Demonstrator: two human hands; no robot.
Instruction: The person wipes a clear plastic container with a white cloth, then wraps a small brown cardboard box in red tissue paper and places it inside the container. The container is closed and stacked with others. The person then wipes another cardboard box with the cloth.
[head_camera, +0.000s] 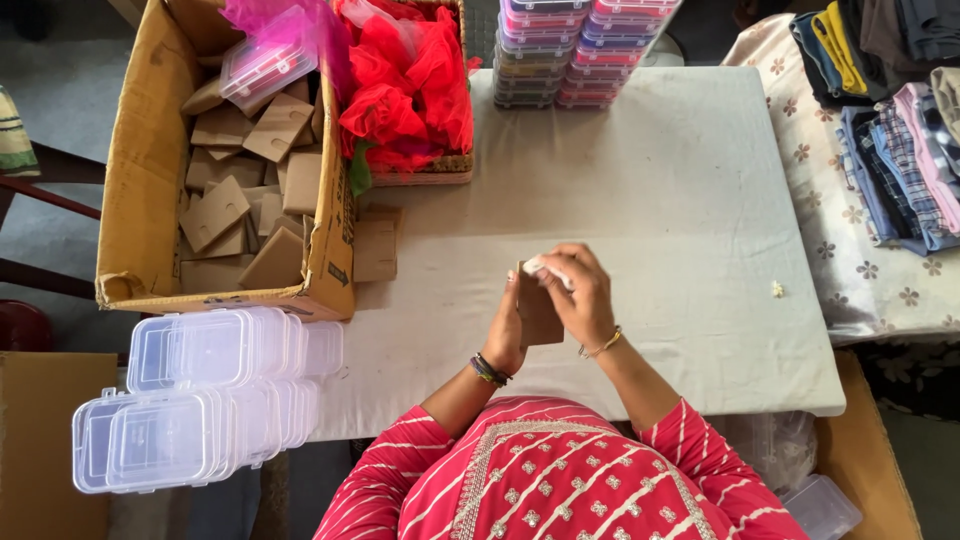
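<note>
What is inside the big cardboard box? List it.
The cardboard box holds loose brown card pieces and a clear plastic case. Whatever lies beneath the pile is covered.

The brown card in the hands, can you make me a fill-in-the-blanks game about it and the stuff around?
1. Both hands, left hand and right hand, hold a small ____ card.
2. The cardboard box is full of more brown ____.
3. The clear plastic cases lie on the person's ____ side.
4. The basket holds ____ fabric.

Missing words: brown; cards; left; red
</note>
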